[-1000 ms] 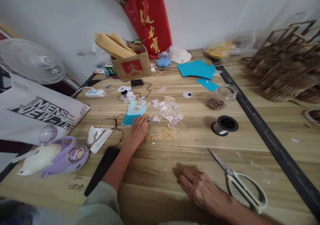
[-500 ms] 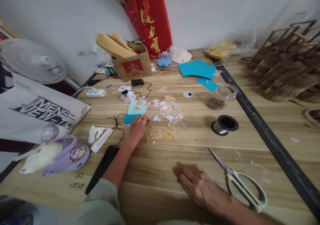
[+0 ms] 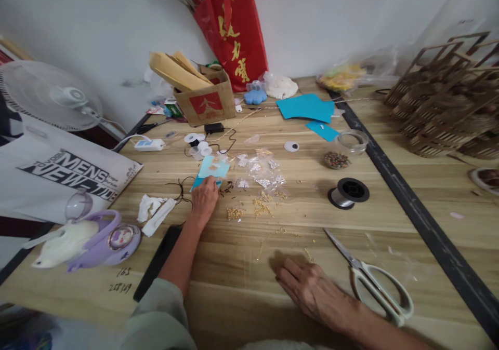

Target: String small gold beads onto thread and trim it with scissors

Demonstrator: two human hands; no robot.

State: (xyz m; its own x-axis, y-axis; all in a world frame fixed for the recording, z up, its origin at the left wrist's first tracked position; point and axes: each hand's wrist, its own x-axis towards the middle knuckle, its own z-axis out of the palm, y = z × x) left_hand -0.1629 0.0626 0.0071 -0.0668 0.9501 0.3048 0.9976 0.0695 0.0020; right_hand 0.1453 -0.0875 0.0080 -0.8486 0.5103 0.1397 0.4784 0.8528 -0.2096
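Note:
My left hand (image 3: 206,199) is over the blue card (image 3: 197,181) and a paler blue sheet (image 3: 214,169), its fingers drawn together. Whatever is in those fingers is hidden. Dark tiny pieces (image 3: 227,186) lie just right of it, and a small heap of gold beads (image 3: 234,213) is below them. My right hand (image 3: 307,285) rests palm down on the table, fingers bent and close together, the tips out of sight. Beside it lie a short gold chain piece (image 3: 309,255) and a longer gold chain (image 3: 283,231). Loose gold beads (image 3: 262,208) are scattered farther up.
Scissors (image 3: 366,277) lie right of my right hand, below a wire spool (image 3: 348,193) and a bead jar (image 3: 338,159). Small plastic bags (image 3: 265,171) with silvery pieces lie mid-table. A black flat object (image 3: 158,261) sits beside my left forearm, a purple container (image 3: 105,238) farther left.
My left hand has moved a little left, onto the blue card. Gold beads formerly at its fingertips no longer show there; dark pieces are uncovered. My right hand stays in place.

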